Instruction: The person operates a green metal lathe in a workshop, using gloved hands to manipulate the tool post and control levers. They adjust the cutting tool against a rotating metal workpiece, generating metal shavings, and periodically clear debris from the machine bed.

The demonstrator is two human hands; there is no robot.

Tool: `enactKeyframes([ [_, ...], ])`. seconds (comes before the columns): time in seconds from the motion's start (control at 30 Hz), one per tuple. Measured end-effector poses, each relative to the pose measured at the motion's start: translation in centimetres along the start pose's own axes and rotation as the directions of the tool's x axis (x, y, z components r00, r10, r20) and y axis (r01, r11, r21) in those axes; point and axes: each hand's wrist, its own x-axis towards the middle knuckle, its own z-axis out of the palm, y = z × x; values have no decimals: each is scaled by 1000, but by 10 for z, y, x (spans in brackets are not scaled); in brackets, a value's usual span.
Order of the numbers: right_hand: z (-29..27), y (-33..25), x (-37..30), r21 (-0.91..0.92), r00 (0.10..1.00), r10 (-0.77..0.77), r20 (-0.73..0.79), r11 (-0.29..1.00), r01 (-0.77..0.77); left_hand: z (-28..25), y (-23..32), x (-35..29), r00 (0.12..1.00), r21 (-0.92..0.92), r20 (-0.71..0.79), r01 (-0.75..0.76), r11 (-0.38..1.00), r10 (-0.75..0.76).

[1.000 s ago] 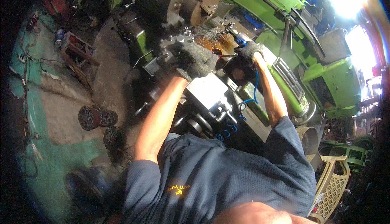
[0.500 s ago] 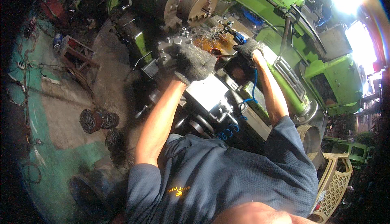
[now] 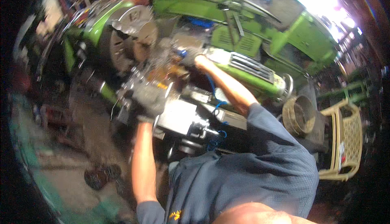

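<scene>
My gloved left hand (image 3: 149,98) is over the lathe's tool post (image 3: 132,82), beside a bright flat metal plate (image 3: 178,116). Its fingers are blurred and turned away, and a thin pale strip shows along its right side. Farther off to the right, my gloved right hand (image 3: 191,57) is closed round a blue air blow gun (image 3: 181,53), which points toward the chuck. A blue coiled hose (image 3: 219,106) hangs below that hand. Metal shavings (image 3: 160,59) lie tangled between the chuck and my hands, above brownish-orange swarf (image 3: 162,73).
The large lathe chuck (image 3: 146,41) stands at the far left. The green tailstock (image 3: 252,72) with its handwheel (image 3: 287,87) is to the right. A round metal ring (image 3: 298,115) and a beige plastic chair (image 3: 350,138) are at the right. Dark coiled bundles (image 3: 101,175) lie on the floor.
The view has swung, so the lathe appears shifted left. My left hand remains near the tool post; my right hand, still with the blow gun, reaches toward the shavings.
</scene>
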Motion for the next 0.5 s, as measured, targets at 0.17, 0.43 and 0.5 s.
enactKeyframes([
  [0.17, -20, -4, -38, 157, 999, 36, -9, 987, -34, -10, 12, 9, 980, 384, 68, -197, 902, 186],
  [0.43, -2, 17, -30, 260, 993, -62, -98, 962, 85, -5, 11, 5, 985, 476, 113, -166, 863, 128],
  [0.5, -9, 16, -28, 354, 999, 12, 32, 935, -23, -4, 19, 12, 980, 446, 108, -198, 873, 167],
])
